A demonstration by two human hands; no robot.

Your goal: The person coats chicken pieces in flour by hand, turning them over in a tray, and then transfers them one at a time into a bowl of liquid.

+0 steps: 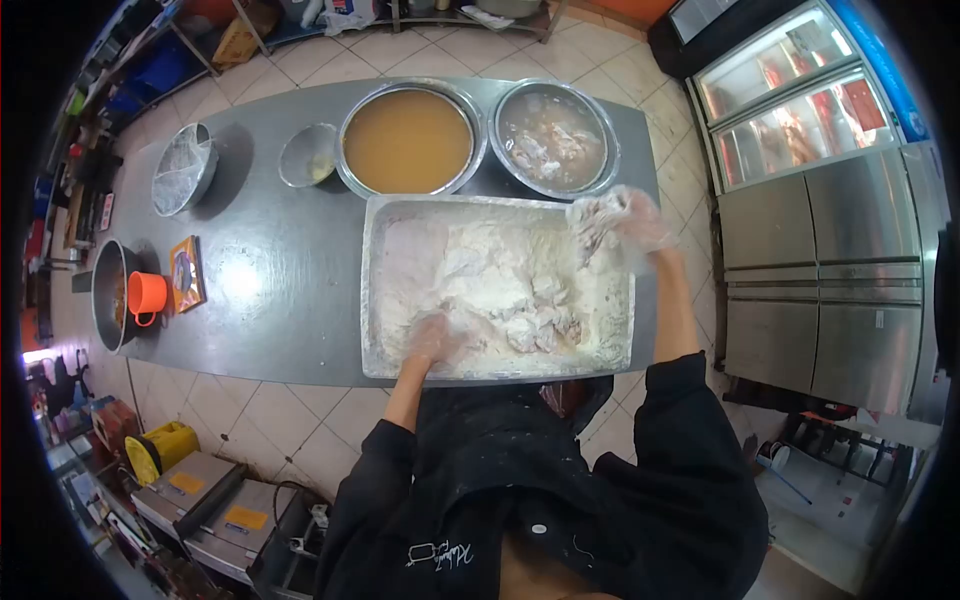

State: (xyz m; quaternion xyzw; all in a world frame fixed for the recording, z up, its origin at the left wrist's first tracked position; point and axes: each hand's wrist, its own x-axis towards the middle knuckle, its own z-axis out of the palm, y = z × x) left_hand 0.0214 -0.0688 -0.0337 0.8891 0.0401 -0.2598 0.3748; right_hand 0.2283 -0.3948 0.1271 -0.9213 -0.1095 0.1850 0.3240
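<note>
A rectangular metal tray point(372, 290) full of white flour point(480, 270) lies in front of me. My left hand point(437, 337) is down in the flour at the tray's near left; its fingers are blurred and partly covered. Over the far right corner, my right hand point(648, 222), in a clear floury glove, grips a flour-coated piece of meat point(602, 216). More coated meat pieces point(540, 328) rest in the flour near the front. Behind the tray stands a bowl point(613, 165) of cloudy liquid with pale raw meat in it.
A large bowl point(478, 150) of orange-brown liquid and a small bowl point(290, 165) stand behind the tray. Farther left are a strainer point(182, 180), a packet point(187, 275), and an orange cup point(148, 293) by a dark bowl point(108, 300). A steel refrigerator point(768, 240) is at right.
</note>
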